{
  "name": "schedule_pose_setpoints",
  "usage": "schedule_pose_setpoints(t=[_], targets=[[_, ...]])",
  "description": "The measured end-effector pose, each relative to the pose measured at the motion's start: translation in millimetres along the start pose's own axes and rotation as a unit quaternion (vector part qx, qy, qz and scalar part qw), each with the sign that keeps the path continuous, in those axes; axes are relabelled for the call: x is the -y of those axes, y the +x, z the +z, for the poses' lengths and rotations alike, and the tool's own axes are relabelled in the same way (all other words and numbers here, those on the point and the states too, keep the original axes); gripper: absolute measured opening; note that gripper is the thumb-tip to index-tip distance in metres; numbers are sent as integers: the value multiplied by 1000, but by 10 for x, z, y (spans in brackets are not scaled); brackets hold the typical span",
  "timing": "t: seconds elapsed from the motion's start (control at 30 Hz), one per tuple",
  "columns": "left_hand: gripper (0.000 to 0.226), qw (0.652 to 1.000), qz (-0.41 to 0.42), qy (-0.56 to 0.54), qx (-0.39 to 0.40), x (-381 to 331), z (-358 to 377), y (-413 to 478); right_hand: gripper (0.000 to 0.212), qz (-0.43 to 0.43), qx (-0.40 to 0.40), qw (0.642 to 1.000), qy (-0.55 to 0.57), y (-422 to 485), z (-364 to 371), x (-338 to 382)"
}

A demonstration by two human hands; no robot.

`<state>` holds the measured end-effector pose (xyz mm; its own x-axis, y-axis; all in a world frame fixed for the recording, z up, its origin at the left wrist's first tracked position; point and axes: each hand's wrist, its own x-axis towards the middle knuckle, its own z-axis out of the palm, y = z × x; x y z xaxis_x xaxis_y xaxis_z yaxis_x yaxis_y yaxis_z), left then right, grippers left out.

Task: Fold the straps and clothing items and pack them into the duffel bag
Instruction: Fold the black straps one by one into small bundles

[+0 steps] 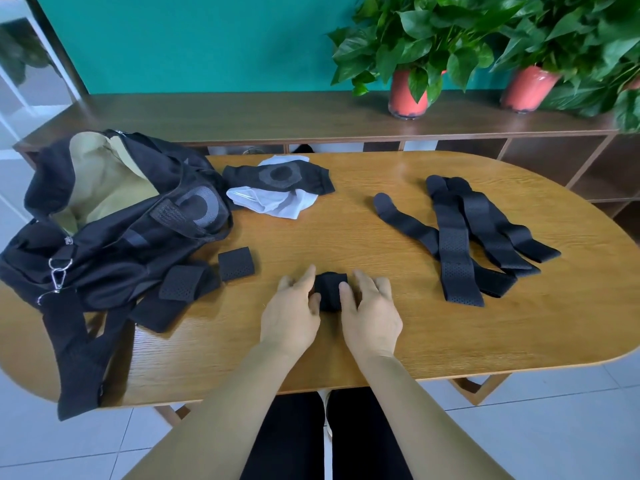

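Head view, and both of your hands are down at the near middle of the wooden table [398,344]: your left hand [292,311] and right hand [372,311] have a small folded strap [330,289] caught between them, each thumb curled onto a side of it and the fingers reaching along its far edge (a snug little black bundle, resting on the wood). Over at the left end sits the duffel bag [104,237], mouth open, tan lining showing, its shoulder strap [79,355] draped over the near edge of the table. Just beside the bag lie 2 folded pieces [236,264], black and perforated, one touching the bag's fabric and the other just clear of it. Beyond your hands, toward the far edge, a black sleeve [277,176] with a grey ring lies across a crumpled white garment [280,206]. Off to your right, well apart from the bag, the loose straps [457,244] lie stretched out flat and overlapping. Behind the table, 2 potted plants [408,95] stand on a dark sideboard [242,116].
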<state>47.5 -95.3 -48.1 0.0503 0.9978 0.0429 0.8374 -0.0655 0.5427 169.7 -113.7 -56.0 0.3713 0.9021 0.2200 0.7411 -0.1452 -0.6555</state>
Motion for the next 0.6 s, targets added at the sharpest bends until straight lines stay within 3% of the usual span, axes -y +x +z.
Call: schedule_pose_setpoints(t=[0.13, 0.23, 0.43, 0.6], targets=[[48, 998, 55, 14, 1, 71, 9, -55, 19, -91, -42, 995, -25, -60, 59, -31], [40, 997, 66, 30, 30, 67, -2, -18, 8, -101, -50, 991, -69, -69, 80, 10], [41, 997, 42, 6, 61, -25, -46, 10, 33, 33, 78, 996, -18, -20, -33, 86], [42, 979, -14, -183, 93, -75, -73, -95, 37, 117, 83, 976, 166, -51, -105, 122]])
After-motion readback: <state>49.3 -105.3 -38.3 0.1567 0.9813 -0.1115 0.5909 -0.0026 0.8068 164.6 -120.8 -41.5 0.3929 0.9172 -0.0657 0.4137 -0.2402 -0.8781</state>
